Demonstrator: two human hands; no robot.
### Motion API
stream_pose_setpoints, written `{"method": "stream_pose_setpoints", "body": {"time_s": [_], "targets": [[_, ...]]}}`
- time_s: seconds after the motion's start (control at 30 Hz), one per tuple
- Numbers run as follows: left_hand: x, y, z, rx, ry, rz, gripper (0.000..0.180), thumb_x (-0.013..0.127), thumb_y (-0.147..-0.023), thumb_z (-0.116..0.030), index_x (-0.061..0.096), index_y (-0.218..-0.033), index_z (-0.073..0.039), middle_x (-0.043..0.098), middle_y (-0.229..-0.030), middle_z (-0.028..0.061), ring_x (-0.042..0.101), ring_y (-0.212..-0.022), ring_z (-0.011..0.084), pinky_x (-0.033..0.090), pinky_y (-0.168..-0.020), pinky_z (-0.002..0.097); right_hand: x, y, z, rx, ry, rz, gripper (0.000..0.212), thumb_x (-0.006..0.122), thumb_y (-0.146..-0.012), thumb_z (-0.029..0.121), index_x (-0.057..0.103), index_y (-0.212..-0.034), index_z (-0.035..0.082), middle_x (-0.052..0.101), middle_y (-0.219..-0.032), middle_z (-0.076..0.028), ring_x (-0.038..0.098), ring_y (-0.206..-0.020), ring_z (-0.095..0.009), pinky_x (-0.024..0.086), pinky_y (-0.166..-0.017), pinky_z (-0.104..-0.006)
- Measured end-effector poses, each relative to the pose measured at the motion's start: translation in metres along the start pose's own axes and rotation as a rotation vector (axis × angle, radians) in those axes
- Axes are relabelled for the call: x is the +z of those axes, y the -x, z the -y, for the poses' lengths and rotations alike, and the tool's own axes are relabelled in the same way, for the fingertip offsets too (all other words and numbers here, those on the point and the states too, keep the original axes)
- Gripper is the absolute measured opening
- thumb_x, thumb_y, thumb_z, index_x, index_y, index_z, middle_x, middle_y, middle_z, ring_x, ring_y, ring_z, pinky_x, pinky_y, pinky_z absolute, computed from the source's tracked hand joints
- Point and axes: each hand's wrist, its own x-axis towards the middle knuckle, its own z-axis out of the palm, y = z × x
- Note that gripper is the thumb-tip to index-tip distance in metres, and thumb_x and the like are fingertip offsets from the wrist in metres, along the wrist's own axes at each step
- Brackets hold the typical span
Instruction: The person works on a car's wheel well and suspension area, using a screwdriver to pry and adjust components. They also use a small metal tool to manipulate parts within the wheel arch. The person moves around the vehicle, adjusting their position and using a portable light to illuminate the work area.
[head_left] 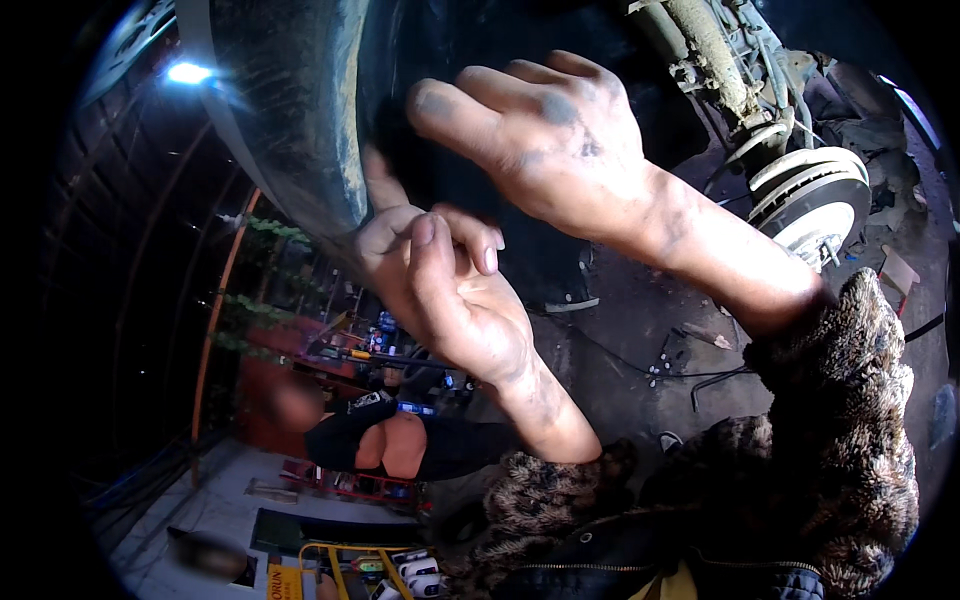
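Matt dusty wheel arch (290, 120), shiny metal brake disc (815, 200)
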Motion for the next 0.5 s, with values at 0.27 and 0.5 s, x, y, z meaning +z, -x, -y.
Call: {"method": "stream_pose_setpoints", "body": {"time_s": [0.27, 0.5], "targets": [[0.011, -0.001, -0.001, -0.031, 0.005, -0.124, 0.015, 0.047, -0.086, -0.017, 0.046, -0.089, -0.003, 0.048, -0.065, 0.006, 0.033, -0.042, 0.0076, 0.025, -0.043, 0.0185, -0.008, -0.008, 0.026, 0.386, -0.435, 0.143, 0.014, 0.062, -0.079, 0.017, 0.057, -0.085, 0.006, 0.061, -0.064, -0.014, 0.064, -0.059, -0.033, 0.05, -0.05, -0.0423], [0.013, 0.002, -0.001, -0.112, 0.025, -0.242, 0.017, 0.046, -0.085, -0.019, 0.046, -0.09, -0.003, 0.047, -0.061, 0.0021, 0.036, -0.046, 0.0068, 0.023, -0.043, 0.0179, -0.028, -0.035, 0.012, 1.188, -1.755, 0.638, 0.028, 0.041, -0.096, 0.014, 0.055, -0.076, -0.001, 0.049, -0.051, -0.006, 0.044, -0.036, -0.012, 0.035, -0.032, -0.028]]}}
